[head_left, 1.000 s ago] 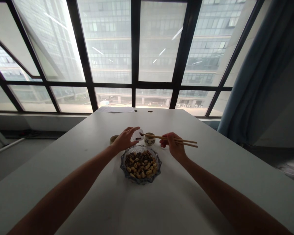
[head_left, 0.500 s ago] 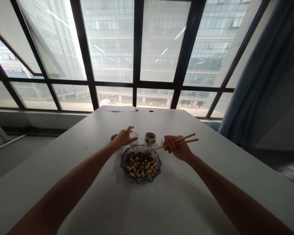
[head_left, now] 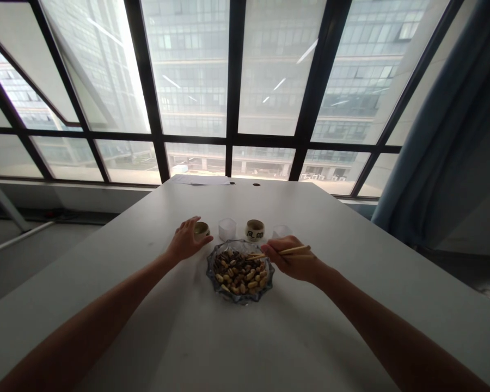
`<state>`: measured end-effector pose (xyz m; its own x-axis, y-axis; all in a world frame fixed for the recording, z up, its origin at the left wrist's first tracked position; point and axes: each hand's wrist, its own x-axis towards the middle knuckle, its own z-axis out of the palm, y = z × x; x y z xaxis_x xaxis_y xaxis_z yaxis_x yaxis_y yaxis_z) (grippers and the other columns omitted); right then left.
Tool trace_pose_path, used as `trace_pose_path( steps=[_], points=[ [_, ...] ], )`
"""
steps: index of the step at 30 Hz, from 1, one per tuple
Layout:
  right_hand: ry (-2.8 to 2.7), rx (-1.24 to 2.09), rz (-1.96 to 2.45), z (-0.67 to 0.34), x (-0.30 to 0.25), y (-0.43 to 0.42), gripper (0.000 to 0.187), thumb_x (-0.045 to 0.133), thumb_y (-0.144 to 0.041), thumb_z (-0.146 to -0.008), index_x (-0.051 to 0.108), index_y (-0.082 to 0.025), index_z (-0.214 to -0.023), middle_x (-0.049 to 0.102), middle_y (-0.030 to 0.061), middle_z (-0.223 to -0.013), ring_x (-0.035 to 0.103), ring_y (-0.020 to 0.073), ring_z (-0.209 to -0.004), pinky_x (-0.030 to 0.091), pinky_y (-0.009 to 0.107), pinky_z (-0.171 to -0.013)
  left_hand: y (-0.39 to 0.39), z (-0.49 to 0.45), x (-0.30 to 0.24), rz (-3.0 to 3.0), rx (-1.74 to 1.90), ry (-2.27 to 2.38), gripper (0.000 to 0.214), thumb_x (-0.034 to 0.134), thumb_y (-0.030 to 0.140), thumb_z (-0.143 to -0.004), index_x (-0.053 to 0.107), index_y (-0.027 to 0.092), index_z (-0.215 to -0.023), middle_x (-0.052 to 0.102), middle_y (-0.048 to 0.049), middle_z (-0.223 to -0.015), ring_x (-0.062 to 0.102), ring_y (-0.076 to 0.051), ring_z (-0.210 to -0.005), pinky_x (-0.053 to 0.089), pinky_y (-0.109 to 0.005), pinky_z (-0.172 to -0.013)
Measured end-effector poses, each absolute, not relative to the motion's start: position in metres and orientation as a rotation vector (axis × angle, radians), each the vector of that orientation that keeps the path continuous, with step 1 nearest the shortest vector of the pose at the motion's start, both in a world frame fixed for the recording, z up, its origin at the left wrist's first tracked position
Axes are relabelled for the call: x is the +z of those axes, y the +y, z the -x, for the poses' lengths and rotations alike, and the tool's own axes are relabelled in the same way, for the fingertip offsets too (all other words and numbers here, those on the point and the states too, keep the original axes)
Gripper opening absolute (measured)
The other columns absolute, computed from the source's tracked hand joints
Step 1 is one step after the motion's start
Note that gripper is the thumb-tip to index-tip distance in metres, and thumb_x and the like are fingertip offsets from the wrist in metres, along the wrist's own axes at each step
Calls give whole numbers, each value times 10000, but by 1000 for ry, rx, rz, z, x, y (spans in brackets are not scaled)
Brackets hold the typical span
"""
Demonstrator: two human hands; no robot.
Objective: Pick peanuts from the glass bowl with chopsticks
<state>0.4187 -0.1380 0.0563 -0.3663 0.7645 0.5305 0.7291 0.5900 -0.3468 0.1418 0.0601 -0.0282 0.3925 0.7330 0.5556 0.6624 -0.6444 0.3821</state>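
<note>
A scalloped glass bowl (head_left: pixel 211 279) holds peanuts (head_left: pixel 245 283) and dark seeds (head_left: pixel 232 262) that look like sunflower seeds. My right hand (head_left: pixel 292 258) is closed around a pair of wooden chopsticks (head_left: pixel 297 251), whose tips reach down among the seeds. To the left of the bowl, my left hand (head_left: pixel 187 239) has its fingers spread, thumb apart, beside a small ceramic cup (head_left: pixel 202 231). Whether it touches that cup I cannot tell. Behind the bowl are a clear faceted cup (head_left: pixel 227 230) and a ceramic cup with dark characters (head_left: pixel 255 231).
Another clear cup (head_left: pixel 281 232) stands just behind my right hand, partly hidden. Papers (head_left: pixel 204 180) lie at the far end of the white table (head_left: pixel 245 348), near two dark round holes. Large windows rise beyond, and a blue curtain (head_left: pixel 424 136) hangs at the right.
My left hand has moved left from the clear cup to the left ceramic cup. My right hand has come closer to the bowl, with the chopsticks now lower and further into the seeds.
</note>
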Motion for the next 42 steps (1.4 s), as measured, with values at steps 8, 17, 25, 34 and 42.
trace_pose_path(
  steps=[8, 17, 25, 34, 42],
  points=[
    [-1584, 402, 1255, -428, 50, -130, 548, 486, -648, -907, 614, -183, -646, 607, 35, -476, 534, 131, -373, 412, 238, -363, 60, -138, -50, -2175, 1125, 1310, 810, 763, 493, -658, 443, 168, -1328, 627, -155, -1262, 617, -310, -1155, 488, -454, -999],
    [-1066, 626, 1193, -443, 40, -110, 564, 647, -713, -747, 623, -170, -598, 588, 47, -407, 490, 132, -308, 380, 246, -301, 48, -139, -43, -2380, 1364, 980, 614, 675, 212, -678, 456, 204, -1252, 560, -133, -1355, 523, -278, -1283, 426, -458, -1093],
    [-1032, 603, 1188, -458, 42, -108, 560, 675, -695, -734, 634, -157, -584, 593, 53, -412, 497, 127, -317, 376, 240, -304, 54, -139, -45, -2185, 1285, 1167, 741, 794, 419, -607, 480, 183, -1236, 646, -127, -1202, 647, -283, -1082, 523, -428, -950],
    [-1105, 602, 1291, -469, 46, -108, 603, 653, -753, -704, 619, -164, -579, 586, 43, -389, 469, 117, -268, 372, 229, -272, 52, -138, -39, -2097, 1180, 1310, 753, 782, 549, -605, 524, 186, -1213, 697, -118, -1117, 675, -280, -1015, 538, -406, -899],
    [-1190, 624, 1346, -471, 51, -112, 637, 637, -790, -684, 623, -160, -591, 598, 45, -384, 473, 116, -258, 367, 211, -264, 56, -137, -43, -2135, 1177, 1343, 801, 756, 576, -654, 481, 152, -1276, 624, -184, -1256, 611, -325, -1171, 500, -456, -978]
  ],
)
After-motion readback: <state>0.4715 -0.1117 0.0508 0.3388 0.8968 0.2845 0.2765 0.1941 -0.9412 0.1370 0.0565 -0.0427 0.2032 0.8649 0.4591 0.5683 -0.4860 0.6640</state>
